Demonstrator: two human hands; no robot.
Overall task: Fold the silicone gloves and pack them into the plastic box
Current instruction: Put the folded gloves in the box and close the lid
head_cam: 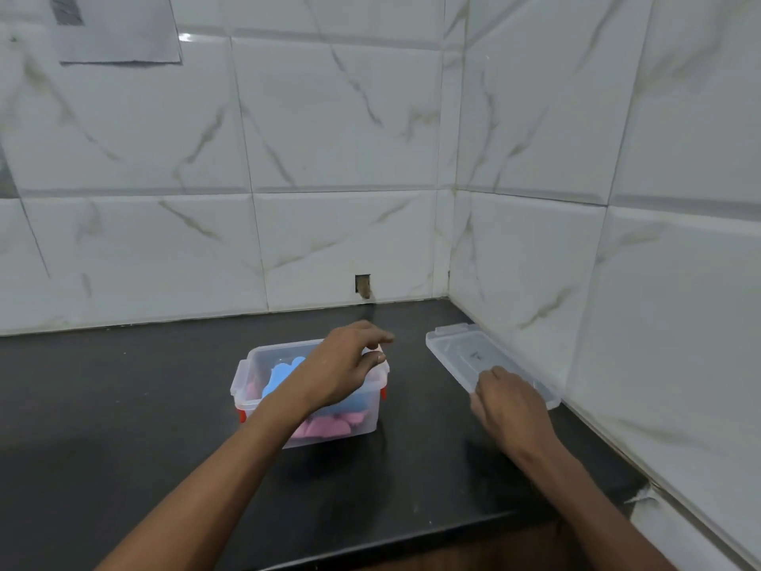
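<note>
The head view looks down on a dark countertop (123, 405) set into a corner of white marbled wall tiles (329, 138). Near the middle of the counter stands the clear plastic box (263, 389), open at the top, with small red latches showing at its near-left and right corners. Inside it lie the silicone gloves: a blue glove (284, 375) on top toward the far left, and a pink glove (325, 426) beneath it against the near wall, both bunched down rather than spread flat, so the packing itself looks finished. The left hand (341, 364) hangs over the right half of the box with its fingers loosely curled and only narrowly parted at the far right rim; it holds nothing that can be seen, and seems placed there to steady the box. To the right, well apart from the box and close along the right-hand wall, lies the clear lid (461, 352), flat on the counter. The right hand (510, 401) rests on the lid's near end, fingers bent down onto its edge; whether they have actually closed on it cannot be told. The likely reason for this reach is to bring the lid over and close the box.
</note>
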